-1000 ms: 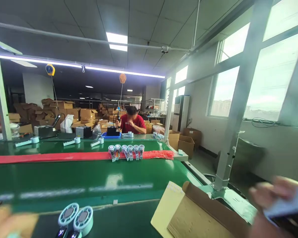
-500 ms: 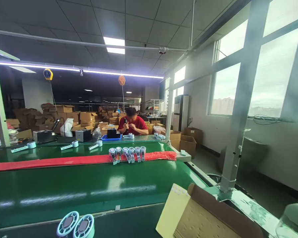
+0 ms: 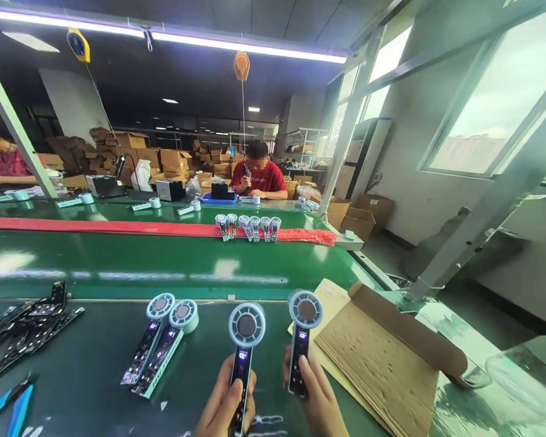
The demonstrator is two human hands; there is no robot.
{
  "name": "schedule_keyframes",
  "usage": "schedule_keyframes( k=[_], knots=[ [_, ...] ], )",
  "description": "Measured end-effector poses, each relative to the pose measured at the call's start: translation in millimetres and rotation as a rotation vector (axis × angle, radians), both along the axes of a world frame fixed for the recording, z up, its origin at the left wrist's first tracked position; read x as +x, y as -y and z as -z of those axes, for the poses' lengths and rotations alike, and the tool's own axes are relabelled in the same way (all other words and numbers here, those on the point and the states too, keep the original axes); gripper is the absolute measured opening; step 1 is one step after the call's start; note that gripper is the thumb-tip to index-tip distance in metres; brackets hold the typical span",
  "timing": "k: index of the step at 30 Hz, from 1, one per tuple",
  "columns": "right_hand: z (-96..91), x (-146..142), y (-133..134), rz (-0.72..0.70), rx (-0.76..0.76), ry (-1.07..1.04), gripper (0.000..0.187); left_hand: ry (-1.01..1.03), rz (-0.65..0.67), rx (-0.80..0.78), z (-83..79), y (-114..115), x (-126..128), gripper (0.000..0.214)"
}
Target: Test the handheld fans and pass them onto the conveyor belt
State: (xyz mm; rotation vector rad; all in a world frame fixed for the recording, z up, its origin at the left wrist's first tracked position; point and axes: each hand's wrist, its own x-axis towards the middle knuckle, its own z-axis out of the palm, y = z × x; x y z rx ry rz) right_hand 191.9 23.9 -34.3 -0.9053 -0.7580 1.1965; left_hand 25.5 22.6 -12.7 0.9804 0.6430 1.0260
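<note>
At six o'clock over the desk (image 3: pixel 86 364), gripping a first fan (image 3: pixel 242 358) in the left hand (image 3: pixel 222 397) and a second fan (image 3: pixel 303 340) in the right hand (image 3: pixel 321 391), not touching, long axes towards twelve, with two loose fans (image 3: pixel 166 352) at ten, nearer the left hand.

Left of both grips, blue-handled pliers (image 3: pixel 21 405) and circuit boards (image 3: pixel 39 328) are running out of view. The left hand (image 3: pixel 225 397) is covering part of one fan (image 3: pixel 243 353), the right hand (image 3: pixel 317 388) part of another fan (image 3: pixel 301 341).
</note>
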Motion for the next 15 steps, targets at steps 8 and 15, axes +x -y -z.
schedule_keyframes(
  k=[8,15],
  knots=[
    [0.1,-5,-2,-0.116,0.004,0.015,0.027,-0.125,-0.184,-0.118,0.7,-3,12,0.037],
    [2.8,-4,-2,-0.12,-0.04,-0.043,0.024,-0.139,-0.167,-0.075,0.6,-6,14,0.032]
  ],
)
